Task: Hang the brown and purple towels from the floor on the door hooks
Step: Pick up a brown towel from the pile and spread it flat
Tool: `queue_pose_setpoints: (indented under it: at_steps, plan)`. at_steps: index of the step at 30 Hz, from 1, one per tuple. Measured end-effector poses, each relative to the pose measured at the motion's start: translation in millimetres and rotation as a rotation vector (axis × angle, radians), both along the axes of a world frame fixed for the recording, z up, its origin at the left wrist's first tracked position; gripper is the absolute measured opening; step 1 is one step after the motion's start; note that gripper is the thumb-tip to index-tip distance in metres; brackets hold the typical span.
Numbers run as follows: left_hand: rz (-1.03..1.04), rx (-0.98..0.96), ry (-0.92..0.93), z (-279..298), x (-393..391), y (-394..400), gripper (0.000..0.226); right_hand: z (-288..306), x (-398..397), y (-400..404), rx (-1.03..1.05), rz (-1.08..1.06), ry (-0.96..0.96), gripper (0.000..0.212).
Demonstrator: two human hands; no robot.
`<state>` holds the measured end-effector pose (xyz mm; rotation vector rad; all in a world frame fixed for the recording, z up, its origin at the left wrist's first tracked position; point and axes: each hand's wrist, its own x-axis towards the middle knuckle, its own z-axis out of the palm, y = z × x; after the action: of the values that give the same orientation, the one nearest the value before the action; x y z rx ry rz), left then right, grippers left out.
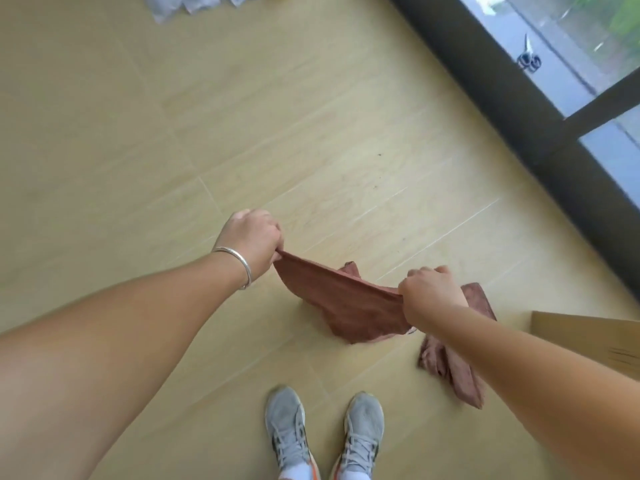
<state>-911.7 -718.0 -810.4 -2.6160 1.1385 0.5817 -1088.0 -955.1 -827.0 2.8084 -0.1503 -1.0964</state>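
The brown towel hangs stretched between both hands above the floor, its top edge pulled into a sagging line and the rest drooping in folds below. The left hand pinches one corner with fingers curled tight, a silver bangle around its wrist; the right hand grips the other end with fingers closed over the cloth. The purple towel lies crumpled on the floor just to the right of the held towel, partly hidden under the right forearm. Below, a pair of grey trainers with orange soles stands on the pale wood-look planks. A cardboard box shows at the right edge, near the purple towel; marks on its side are too small to read. A dark window frame runs diagonally across the upper right, and scissors lie on the sill beyond it. Crumpled clear plastic sits at the top edge. No legible writing or brand shows anywhere.
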Motion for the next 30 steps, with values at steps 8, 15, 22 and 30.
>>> queue_pose_setpoints:
  at_steps: [8,15,22,30]
  plan:
    - [0.142,-0.048,-0.17,161.2,66.9,38.5,0.02,154.4,86.9,-8.2,-0.068,-0.008,-0.277,0.023]
    - [0.29,-0.107,-0.267,244.2,101.6,97.3,0.021,246.6,147.2,23.6,-0.059,0.04,-0.583,0.025]
    - [0.418,-0.175,-0.281,285.2,87.7,154.1,0.021,277.2,160.2,64.8,0.012,0.102,-0.665,0.011]
    - [0.497,-0.127,-0.173,242.7,-10.9,196.0,0.023,233.5,98.2,91.2,0.139,0.199,-0.52,0.021]
